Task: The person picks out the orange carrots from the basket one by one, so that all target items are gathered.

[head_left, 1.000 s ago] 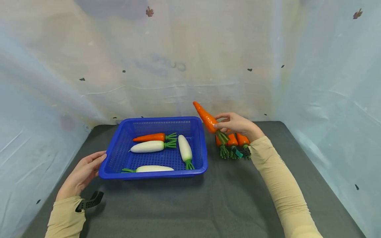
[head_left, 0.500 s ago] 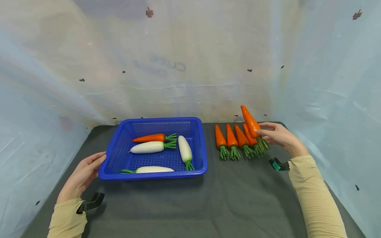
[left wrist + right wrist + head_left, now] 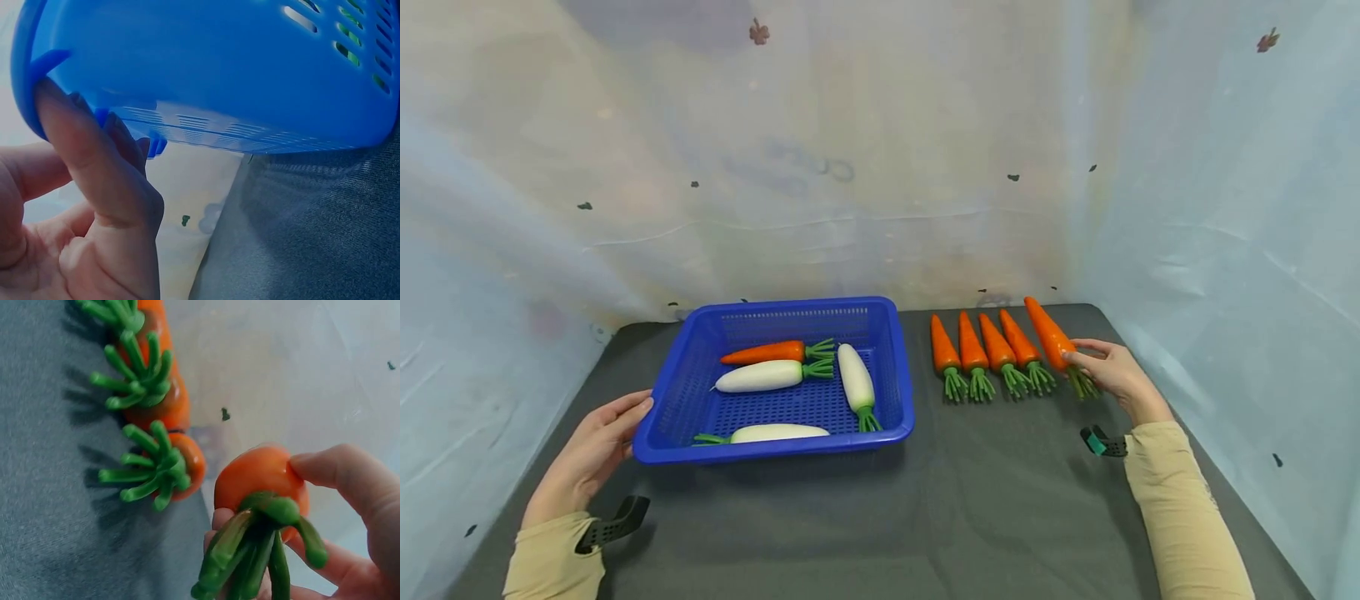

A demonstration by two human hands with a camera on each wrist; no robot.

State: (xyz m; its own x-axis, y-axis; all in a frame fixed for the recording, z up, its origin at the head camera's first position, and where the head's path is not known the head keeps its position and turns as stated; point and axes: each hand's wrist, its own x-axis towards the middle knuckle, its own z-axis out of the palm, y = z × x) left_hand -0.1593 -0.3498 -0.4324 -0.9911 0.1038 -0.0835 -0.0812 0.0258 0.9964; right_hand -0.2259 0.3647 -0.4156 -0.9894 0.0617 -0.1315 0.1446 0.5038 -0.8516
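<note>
At the right end of a row of several orange carrots [image 3: 989, 343], my right hand [image 3: 1116, 379] pinches another carrot [image 3: 1047, 332] near its green-stemmed end. In the right wrist view, thumb and fingers surround this carrot's [image 3: 259, 475] thick end, beside the row. The held carrot leans tip-away; whether it touches the table cannot be told. My left hand [image 3: 583, 458] grips the left rim of a blue plastic basket [image 3: 775, 450]; in the left wrist view, its fingers [image 3: 81, 144] curl under the rim. Inside lie one carrot [image 3: 767, 353] and three white radishes [image 3: 760, 377].
Dark grey cloth [image 3: 880, 525] covers the table. Pale plastic sheeting [image 3: 850, 167] hangs behind and along both sides, close to the table's edges. Both wrists carry black straps [image 3: 617, 525].
My right hand has carried the carrot right, from beside the basket to the row's right end, and lowered it. The left hand stays on the rim. The head view has shifted slightly.
</note>
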